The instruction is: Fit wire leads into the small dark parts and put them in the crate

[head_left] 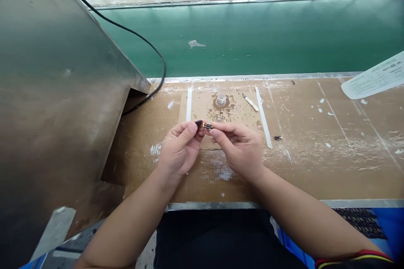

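Observation:
Above the cardboard-covered bench, my left hand (180, 145) pinches a small black rounded piece (198, 123). My right hand (241, 147) pinches a small black part with yellow bits (207, 126), its end meeting the black piece between my fingertips. Whether the two are joined, I cannot tell. Beyond my hands, a small clear cup (221, 100) stands on a stained cardboard sheet (202, 103). A craft knife with a pale handle (250, 102) lies to its right. Another small dark part (278, 138) rests on the bench right of my right hand.
A large metal housing (63, 84) fills the left side, with a black cable (151, 44) hanging from it. Behind the bench runs a green conveyor belt (252, 38). A whitish translucent sheet with print (375, 76) juts in at right. White tape strips (263, 117) edge the cardboard sheet.

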Available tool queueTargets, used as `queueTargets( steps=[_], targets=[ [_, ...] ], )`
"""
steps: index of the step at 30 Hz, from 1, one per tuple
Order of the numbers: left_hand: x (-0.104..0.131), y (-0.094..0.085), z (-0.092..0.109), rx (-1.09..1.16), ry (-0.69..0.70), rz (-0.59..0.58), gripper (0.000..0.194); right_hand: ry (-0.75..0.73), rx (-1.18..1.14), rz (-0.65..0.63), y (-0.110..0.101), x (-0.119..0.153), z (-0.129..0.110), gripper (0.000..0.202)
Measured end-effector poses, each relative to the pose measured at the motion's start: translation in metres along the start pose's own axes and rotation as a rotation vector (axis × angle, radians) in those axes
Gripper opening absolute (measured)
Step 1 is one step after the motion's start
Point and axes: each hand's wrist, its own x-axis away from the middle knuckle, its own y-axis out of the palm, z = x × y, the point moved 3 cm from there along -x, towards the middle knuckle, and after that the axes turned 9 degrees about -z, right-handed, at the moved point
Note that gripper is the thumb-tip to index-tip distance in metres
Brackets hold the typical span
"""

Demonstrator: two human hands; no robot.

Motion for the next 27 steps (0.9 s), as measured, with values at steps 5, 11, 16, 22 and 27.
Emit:
queueTargets(
  steps=[5,11,16,22,27],
  targets=[
    [0.002,0.002,0.0,0.001,0.022,-0.032,0.004,-0.027,0.07,0.003,-0.001,0.002,0.003,0.024],
    [0.002,0.0,-0.001,0.009,0.015,-0.053,0.005,-0.015,0.016,0.002,0.001,0.0,0.002,0.026],
    [0.001,0.002,0.001,-0.027,0.024,-0.081,0.006,0.013,0.046,0.017,0.001,0.0,0.003,0.023],
    [0.003,0.005,0.004,-0.255,0.166,-0.037,0.011,-0.05,0.242,0.026,-0.004,0.003,-0.001,0.02],
    [0.004,0.003,0.003,-0.344,0.233,-0.051,0.015,-0.182,0.362,-0.016,-0.004,-0.003,-0.01,0.024]
  ],
)
